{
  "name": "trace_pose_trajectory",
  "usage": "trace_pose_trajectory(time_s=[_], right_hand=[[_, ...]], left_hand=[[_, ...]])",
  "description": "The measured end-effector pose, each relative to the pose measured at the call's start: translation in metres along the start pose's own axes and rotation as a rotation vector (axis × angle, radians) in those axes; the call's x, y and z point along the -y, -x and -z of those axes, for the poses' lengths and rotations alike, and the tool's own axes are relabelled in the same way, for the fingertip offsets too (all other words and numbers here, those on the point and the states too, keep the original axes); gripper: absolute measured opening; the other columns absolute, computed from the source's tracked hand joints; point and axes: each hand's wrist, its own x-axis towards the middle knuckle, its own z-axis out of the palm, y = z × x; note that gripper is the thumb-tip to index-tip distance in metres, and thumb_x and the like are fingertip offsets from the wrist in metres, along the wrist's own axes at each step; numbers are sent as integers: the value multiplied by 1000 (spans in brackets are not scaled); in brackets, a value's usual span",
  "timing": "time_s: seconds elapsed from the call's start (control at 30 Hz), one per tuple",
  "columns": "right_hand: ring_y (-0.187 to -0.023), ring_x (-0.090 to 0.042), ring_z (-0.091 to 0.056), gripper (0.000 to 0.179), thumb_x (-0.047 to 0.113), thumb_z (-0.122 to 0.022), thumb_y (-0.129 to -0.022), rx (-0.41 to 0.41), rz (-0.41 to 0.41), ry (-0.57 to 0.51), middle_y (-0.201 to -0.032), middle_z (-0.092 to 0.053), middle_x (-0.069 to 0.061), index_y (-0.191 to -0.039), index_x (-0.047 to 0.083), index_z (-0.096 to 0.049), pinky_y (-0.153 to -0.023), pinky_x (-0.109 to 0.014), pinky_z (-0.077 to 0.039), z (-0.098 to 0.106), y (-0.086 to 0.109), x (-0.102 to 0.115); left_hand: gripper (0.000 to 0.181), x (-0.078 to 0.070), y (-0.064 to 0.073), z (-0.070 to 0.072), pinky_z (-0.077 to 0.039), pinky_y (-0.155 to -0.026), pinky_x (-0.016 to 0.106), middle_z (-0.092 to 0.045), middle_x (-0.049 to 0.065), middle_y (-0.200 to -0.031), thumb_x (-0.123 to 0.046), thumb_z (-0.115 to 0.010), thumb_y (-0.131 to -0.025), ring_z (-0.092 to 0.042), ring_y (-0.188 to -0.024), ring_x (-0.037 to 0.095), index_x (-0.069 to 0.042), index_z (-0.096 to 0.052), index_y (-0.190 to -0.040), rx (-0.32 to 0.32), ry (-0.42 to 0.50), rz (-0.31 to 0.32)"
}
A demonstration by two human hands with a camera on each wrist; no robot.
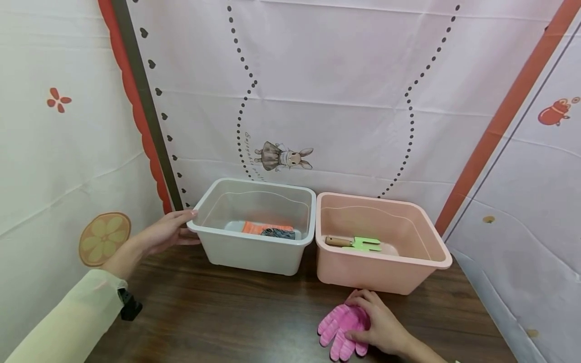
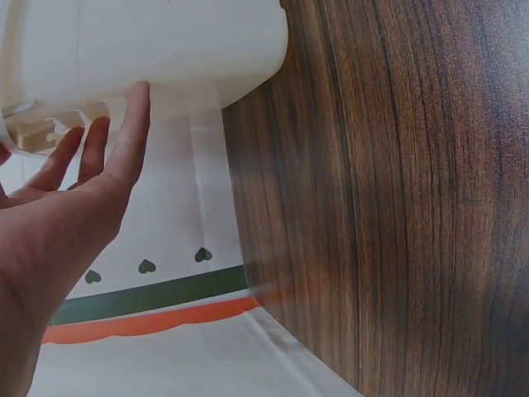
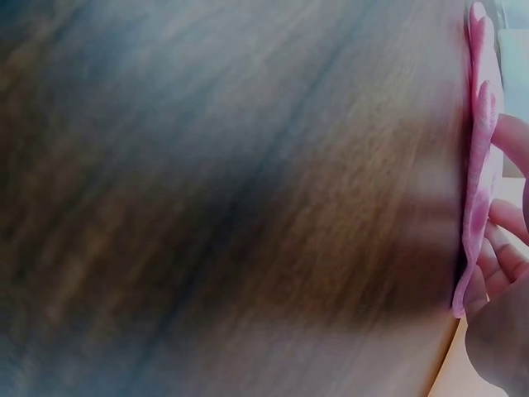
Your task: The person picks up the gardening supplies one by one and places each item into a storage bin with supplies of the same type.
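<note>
My left hand (image 1: 170, 233) is at the left end of the grey plastic bin (image 1: 254, 254), one digit on the rim and the other fingers stretched out below it. In the left wrist view those fingers (image 2: 131, 136) look nearly straight beside the bin's side wall. A pink knitted glove (image 1: 338, 322) lies on the table, fingers toward me. My right hand (image 1: 379, 322) pinches it near the cuff, thumb over the glove and fingertips at its far edge. The right wrist view shows the glove (image 3: 479, 182) edge-on, low against the tabletop.
A pink bin (image 1: 363, 269) stands right of the grey one and holds a green garden fork (image 1: 365, 244) with a wooden handle. Inside the grey bin lie an orange item (image 1: 254, 228) and a dark grey bundle (image 1: 279, 233). Printed cloth (image 1: 336, 75) hangs behind and at both sides.
</note>
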Motion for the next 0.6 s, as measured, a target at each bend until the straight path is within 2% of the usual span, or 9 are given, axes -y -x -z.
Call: trace_pose_trajectory(time_s=[0.33, 0.6], right_hand=[[-119, -17, -56, 47, 44, -95, -79, -15, -41, -48, -122, -63, 9, -115, 26, -69, -100, -36, -54, 1, 1, 4], [-114, -15, -58, 39, 33, -95, -80, -58, -48, -50, -118, -64, 11, -110, 25, -71, -97, -36, -53, -3, 0, 3]], left_hand=[[75, 1, -1, 0, -47, -108, 68, -55, 18, -145, -51, -47, -112, -64, -128, 37, 0, -28, -164, 1, -4, 9], [73, -3, 1, 0, -51, -106, 65, -56, 16, -142, -49, -46, -113, -68, -122, 30, 1, -27, -164, 1, 0, 12]])
